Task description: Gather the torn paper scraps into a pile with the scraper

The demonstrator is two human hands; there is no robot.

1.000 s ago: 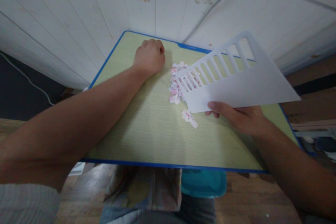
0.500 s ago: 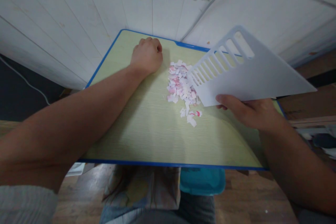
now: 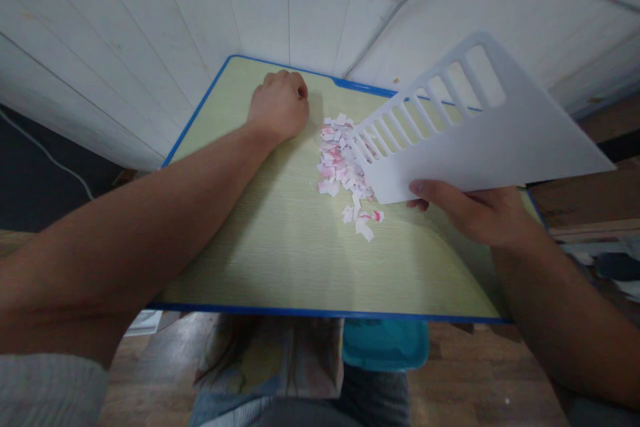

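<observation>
My right hand (image 3: 463,210) grips a white plastic sheet (image 3: 450,147) by its lower edge, thumb on the near face. A row of slots, growing longer towards the far end, runs along one side of the sheet. Its left end is over the right part of a pile of small torn paper pieces (image 3: 337,163), white with pink marks, and hides some of them. Several loose paper scraps (image 3: 363,223) lie just in front of the pile. To the left of the paper, my left hand (image 3: 280,103) rests on the table as a closed fist, with nothing sticking out of it.
The pale table top (image 3: 280,247) has a blue rim and stands against a white panelled wall (image 3: 320,7). A grey cable (image 3: 400,10) runs down the wall to the back edge. Below the front edge are a teal plastic tub (image 3: 387,347) and a patterned cloth (image 3: 280,360).
The white sheet has moved slightly left over the paper pile, and its far slotted corner has risen and tilted. My left fist stays in place.
</observation>
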